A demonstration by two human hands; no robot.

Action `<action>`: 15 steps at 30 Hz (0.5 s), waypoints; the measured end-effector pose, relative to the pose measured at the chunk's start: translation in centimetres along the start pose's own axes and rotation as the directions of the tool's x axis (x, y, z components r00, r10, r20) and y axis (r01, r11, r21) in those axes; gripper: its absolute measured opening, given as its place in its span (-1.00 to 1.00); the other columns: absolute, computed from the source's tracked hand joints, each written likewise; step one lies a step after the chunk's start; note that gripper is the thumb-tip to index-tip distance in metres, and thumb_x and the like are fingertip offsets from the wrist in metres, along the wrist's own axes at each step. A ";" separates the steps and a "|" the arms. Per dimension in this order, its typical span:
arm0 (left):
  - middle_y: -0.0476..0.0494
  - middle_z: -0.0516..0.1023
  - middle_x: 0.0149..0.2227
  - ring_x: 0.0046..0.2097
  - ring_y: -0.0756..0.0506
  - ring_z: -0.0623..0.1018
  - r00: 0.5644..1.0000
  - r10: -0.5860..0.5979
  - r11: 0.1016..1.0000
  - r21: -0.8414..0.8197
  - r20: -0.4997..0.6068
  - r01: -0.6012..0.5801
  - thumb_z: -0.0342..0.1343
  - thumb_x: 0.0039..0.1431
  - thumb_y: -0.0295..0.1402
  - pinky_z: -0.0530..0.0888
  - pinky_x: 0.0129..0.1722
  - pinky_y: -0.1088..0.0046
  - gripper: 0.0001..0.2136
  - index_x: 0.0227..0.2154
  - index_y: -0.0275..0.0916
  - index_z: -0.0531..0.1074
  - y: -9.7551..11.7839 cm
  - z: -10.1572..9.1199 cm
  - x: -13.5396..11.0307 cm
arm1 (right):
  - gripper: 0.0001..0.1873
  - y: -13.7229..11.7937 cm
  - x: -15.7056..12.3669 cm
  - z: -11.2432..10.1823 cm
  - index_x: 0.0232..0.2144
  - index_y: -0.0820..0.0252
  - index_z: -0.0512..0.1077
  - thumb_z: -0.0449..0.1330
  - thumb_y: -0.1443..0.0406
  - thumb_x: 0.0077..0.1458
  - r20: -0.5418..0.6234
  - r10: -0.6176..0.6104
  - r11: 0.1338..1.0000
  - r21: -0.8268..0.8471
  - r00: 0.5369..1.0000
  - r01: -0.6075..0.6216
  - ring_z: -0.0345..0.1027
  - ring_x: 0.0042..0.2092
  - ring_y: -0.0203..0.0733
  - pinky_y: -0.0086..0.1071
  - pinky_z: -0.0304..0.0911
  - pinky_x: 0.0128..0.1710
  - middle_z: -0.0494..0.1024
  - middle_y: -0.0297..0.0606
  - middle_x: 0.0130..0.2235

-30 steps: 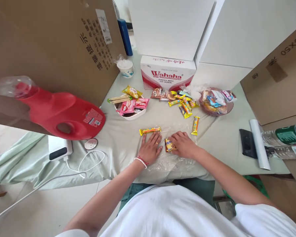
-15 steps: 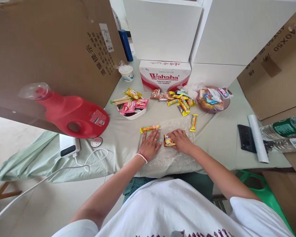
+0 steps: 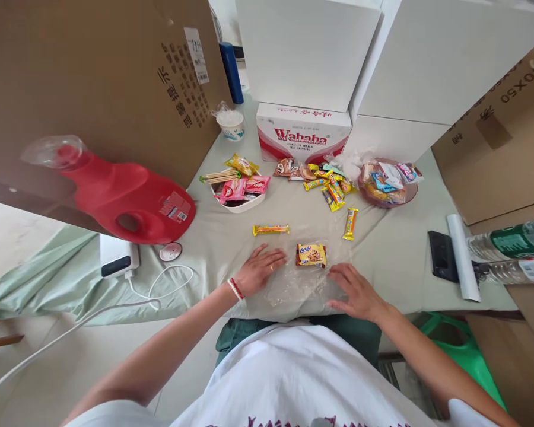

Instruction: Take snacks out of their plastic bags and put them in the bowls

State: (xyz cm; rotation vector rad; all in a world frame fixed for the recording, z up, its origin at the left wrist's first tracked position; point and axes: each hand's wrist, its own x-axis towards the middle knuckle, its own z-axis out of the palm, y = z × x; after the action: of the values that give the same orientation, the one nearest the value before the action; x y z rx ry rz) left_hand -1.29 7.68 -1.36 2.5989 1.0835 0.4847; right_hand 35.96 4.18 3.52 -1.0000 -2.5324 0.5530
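Note:
A sheet of clear plastic film (image 3: 289,289) lies spread on the cloth near the table's front edge. On it rests a small yellow and brown cookie packet (image 3: 311,255), untouched. My left hand (image 3: 260,271) is at the film's left side, fingers stretched out and nothing in them. At the right side of the film, my right hand (image 3: 355,292) has its fingers apart, the tips by the film's edge. Beyond my left hand lies a yellow snack bar (image 3: 271,229), and another upright yellow bar (image 3: 350,223) lies farther right.
Behind are a white tray (image 3: 242,207) of snacks, a heap of yellow bars (image 3: 333,188) and a pink bowl (image 3: 404,198) of packets. A red jug (image 3: 137,201) and a power bank (image 3: 118,255) stand left. At right are a phone (image 3: 442,255), a white roll (image 3: 463,261) and bottles.
My right hand has let go of the cookie packet and drawn back to the right. My left hand has moved left and nearer to me, away from the snack bar.

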 end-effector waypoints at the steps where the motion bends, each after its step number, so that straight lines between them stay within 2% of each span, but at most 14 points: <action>1: -0.14 0.42 0.34 0.41 -0.15 0.32 0.999 0.003 1.000 -0.013 0.042 -0.002 -0.06 0.02 -0.61 -0.11 0.48 -0.13 -0.27 0.31 -0.07 0.31 -0.1 -0.3 -0.2 | -0.46 -0.1 -0.8 0.6 0.22 0.14 0.37 0.22 0.04 0.30 0.028 0.012 1.000 -0.011 1.000 -0.012 0.31 0.17 0.11 0.08 0.37 0.16 0.43 0.05 0.15; 3: -0.21 0.35 0.39 0.41 -0.20 0.31 0.995 -0.049 0.998 -0.032 0.091 0.053 -0.04 0.00 -0.55 -0.14 0.47 -0.18 -0.26 0.33 -0.11 0.28 -0.6 -1.0 -0.2 | -0.65 0.0 -1.5 1.3 0.12 0.12 0.46 0.11 0.16 0.38 0.066 0.055 0.998 -0.017 0.996 -0.054 0.34 0.17 0.07 0.07 0.38 0.15 0.45 0.04 0.16; 5: -0.23 0.18 0.47 0.44 -0.28 0.26 0.984 -0.078 0.995 -0.042 0.158 0.086 0.02 -0.03 -0.47 -0.11 0.45 -0.20 -0.23 0.35 -0.09 0.27 -1.1 -1.9 0.0 | -0.69 0.3 -1.2 1.1 0.02 0.11 0.52 0.01 0.27 0.42 0.088 0.099 0.995 0.018 0.991 -0.101 0.38 0.14 0.01 0.00 0.41 0.12 0.48 0.01 0.14; 7: -0.23 0.02 0.52 0.46 -0.34 0.20 0.969 -0.057 0.997 -0.036 0.242 0.067 0.09 -0.03 -0.39 -0.10 0.44 -0.25 -0.21 0.37 -0.05 0.24 -1.4 -2.7 0.3 | -0.67 0.5 0.0 -0.2 -0.01 0.11 0.54 -0.01 0.28 0.42 0.107 0.117 0.989 0.081 0.987 -0.125 0.42 0.10 -0.04 -0.07 0.43 0.10 0.50 -0.02 0.12; 9: -0.25 -0.04 0.53 0.49 -0.40 0.12 0.960 -0.044 0.999 -0.002 0.275 0.047 0.17 0.01 -0.27 -0.13 0.41 -0.33 -0.21 0.39 -0.03 0.22 -1.1 -3.1 0.5 | -0.67 0.5 1.8 -2.0 0.00 0.11 0.55 0.01 0.25 0.42 0.117 0.108 0.983 0.139 0.987 -0.124 0.43 0.09 -0.06 -0.12 0.42 0.10 0.52 -0.04 0.10; 13: -0.27 0.09 0.50 0.52 -0.51 -0.05 0.985 -0.053 0.995 0.094 0.166 0.037 0.31 0.01 0.06 -0.28 0.38 -0.42 -0.17 0.37 0.03 0.27 0.9 -2.9 0.4 | -0.68 0.6 5.6 -4.6 -0.05 0.16 0.57 0.04 0.24 0.40 0.128 0.101 0.981 0.154 0.987 -0.120 0.46 -0.02 -0.11 -0.23 0.40 0.02 0.53 -0.08 -0.03; 15: -0.22 0.26 0.43 0.51 -0.45 0.01 0.992 -0.035 0.996 0.085 0.125 0.024 0.26 0.12 0.05 -0.33 0.40 -0.37 -0.32 0.31 0.07 0.35 1.9 -2.4 0.3 | -0.69 1.1 7.1 -5.0 -0.10 0.19 0.58 0.05 0.24 0.38 0.148 0.122 0.978 0.151 0.981 -0.144 0.46 -0.10 -0.13 -0.28 0.37 -0.03 0.54 -0.10 -0.11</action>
State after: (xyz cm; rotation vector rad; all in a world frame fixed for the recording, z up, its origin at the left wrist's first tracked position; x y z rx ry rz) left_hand -0.90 6.91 1.63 2.6400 1.1205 0.2690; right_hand 34.06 11.01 8.60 -1.1115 -2.5022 0.8793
